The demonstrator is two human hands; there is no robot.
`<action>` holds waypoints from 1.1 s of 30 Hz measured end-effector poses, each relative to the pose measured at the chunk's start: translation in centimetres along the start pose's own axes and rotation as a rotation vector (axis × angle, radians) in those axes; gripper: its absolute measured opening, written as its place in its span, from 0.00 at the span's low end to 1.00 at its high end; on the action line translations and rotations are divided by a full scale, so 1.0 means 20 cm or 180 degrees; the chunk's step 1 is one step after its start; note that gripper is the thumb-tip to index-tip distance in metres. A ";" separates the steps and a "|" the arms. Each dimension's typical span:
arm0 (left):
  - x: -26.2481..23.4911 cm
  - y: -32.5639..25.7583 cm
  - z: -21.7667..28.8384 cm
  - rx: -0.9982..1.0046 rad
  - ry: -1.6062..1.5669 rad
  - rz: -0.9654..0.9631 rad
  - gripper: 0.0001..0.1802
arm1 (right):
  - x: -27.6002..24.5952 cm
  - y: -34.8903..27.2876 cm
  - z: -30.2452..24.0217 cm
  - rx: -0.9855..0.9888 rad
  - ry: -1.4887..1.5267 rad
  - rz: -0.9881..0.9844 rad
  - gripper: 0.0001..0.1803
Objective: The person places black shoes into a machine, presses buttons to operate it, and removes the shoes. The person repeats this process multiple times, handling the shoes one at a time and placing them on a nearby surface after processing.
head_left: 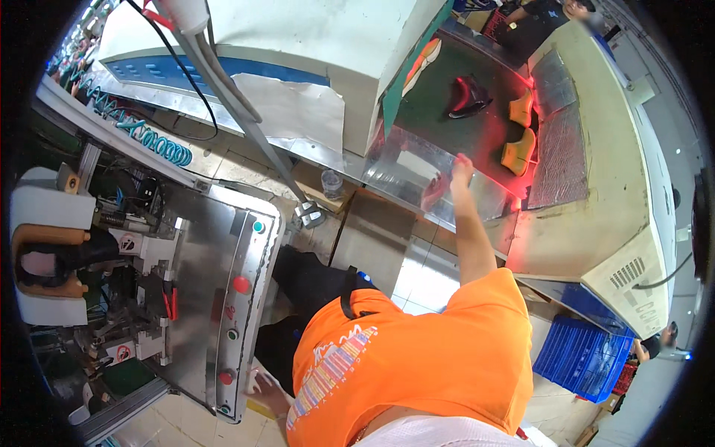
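Four shoe uppers, two of them orange, lie on the green conveyor belt. Over the belt's metal end plate is the right hand, fingers too blurred to tell; well apart from the belt, the left hand has fingers loosely spread. Pale tiled floor shows beside the plate.

From centre: control panel, eight o'clock; conveyor, one o'clock, shoe parts on it; crate, four o'clock.
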State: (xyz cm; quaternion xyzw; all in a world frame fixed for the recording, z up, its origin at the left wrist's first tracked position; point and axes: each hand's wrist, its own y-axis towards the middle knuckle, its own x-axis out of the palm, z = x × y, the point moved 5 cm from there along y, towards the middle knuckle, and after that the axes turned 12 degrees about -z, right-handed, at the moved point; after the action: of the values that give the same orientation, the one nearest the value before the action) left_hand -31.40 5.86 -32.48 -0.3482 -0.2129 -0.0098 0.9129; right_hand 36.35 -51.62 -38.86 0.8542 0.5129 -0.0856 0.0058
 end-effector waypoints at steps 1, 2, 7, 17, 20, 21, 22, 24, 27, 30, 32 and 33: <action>0.08 -0.06 0.05 -0.0268 -0.1331 0.0848 0.38 | 0.00 0.09 0.00 0.0111 0.0172 -0.0202 0.17; -0.06 0.03 0.10 -0.0271 -0.1445 0.0663 0.39 | 0.06 0.16 -0.07 0.0236 0.0343 -0.0502 0.18; -0.35 0.36 0.20 0.0522 -0.0606 -0.0365 0.39 | 0.33 0.51 -0.25 0.0946 0.0775 -0.0884 0.22; -0.16 0.38 0.14 -0.0103 -0.1468 0.0065 0.33 | 0.42 1.08 -0.23 0.0757 0.1976 -0.1725 0.23; -0.32 0.25 0.23 0.0139 -0.1262 -0.0094 0.33 | 0.52 0.99 -0.26 0.0930 0.1904 -0.1411 0.21; -0.33 0.22 0.23 0.0156 -0.1332 -0.0042 0.32 | 0.51 0.94 -0.33 0.1197 0.1650 -0.1155 0.19; -0.28 0.28 0.20 0.0061 -0.1453 -0.0069 0.32 | 0.41 1.01 -0.42 0.0687 0.1911 -0.1330 0.19; -0.17 0.36 0.18 -0.0084 -0.1537 -0.0202 0.32 | 0.23 1.00 -0.51 0.0440 0.2130 -0.1526 0.21; -0.27 0.26 0.14 -0.0247 -0.1461 -0.0240 0.33 | 0.17 0.74 -0.80 0.0170 0.1757 -0.2264 0.33; -0.29 0.19 -0.01 -0.0380 -0.1266 0.0068 0.27 | 0.14 0.13 -1.24 -0.0018 0.1948 -0.2771 0.32; 0.11 0.02 -0.16 -0.0840 -0.0847 -0.0762 0.22 | 0.14 -0.28 -1.50 -0.0327 0.1876 -0.3583 0.36; 0.36 -0.13 -0.19 -0.1078 -0.0578 -0.1244 0.20 | 0.14 -0.49 -1.61 -0.0453 0.1843 -0.3977 0.39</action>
State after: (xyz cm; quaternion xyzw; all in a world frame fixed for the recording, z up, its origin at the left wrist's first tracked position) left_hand -23.83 2.39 -30.59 -0.4477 -0.3524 -0.1900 0.7995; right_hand 33.59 -41.43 -6.88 0.3847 0.8940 0.1924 -0.1258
